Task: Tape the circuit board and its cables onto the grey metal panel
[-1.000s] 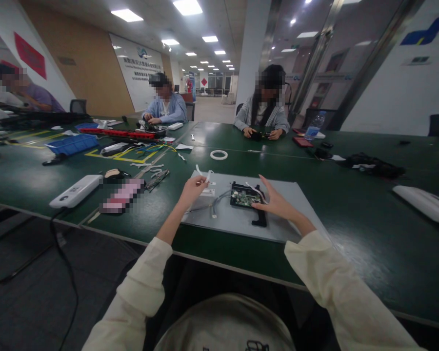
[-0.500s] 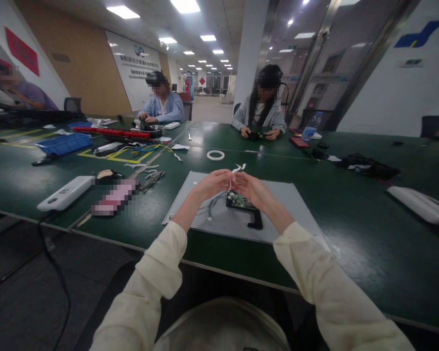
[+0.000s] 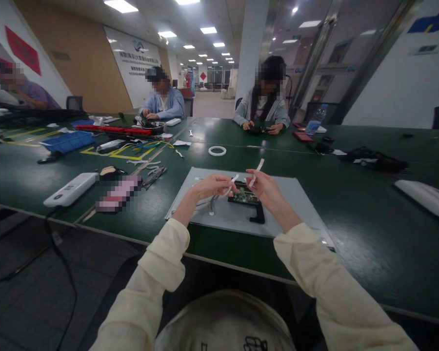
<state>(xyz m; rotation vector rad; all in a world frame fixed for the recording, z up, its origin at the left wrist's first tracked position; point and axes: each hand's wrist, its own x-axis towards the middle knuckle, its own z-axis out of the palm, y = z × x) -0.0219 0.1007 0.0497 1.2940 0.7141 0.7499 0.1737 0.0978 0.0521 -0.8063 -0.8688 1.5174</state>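
A short white strip point(image 3: 235, 179) sticks out of the pinched fingertips of my left hand point(image 3: 215, 185). My right hand point(image 3: 265, 188) pinches another white strip point(image 3: 260, 165), longer and pointing up; whether the strips are tape or its backing I cannot tell. The two hands are apart, above a green circuit board point(image 3: 246, 196) in a black frame point(image 3: 257, 214). Board and frame rest on a flat grey panel point(image 3: 289, 195). Grey cables point(image 3: 211, 207) lie on the panel to the left of the board, partly under my left hand.
A white ring-shaped roll point(image 3: 217, 151) lies beyond the panel. To the left are a pink phone-like object point(image 3: 119, 194), a white power strip point(image 3: 71, 189), glasses point(image 3: 154, 178) and a blue basket point(image 3: 68, 142). Two people sit across the table, another at far left. A white case point(image 3: 424, 197) lies right.
My hands were together over the board with white strips between them. Now they have moved apart, one strip in each. The view has shifted slightly.
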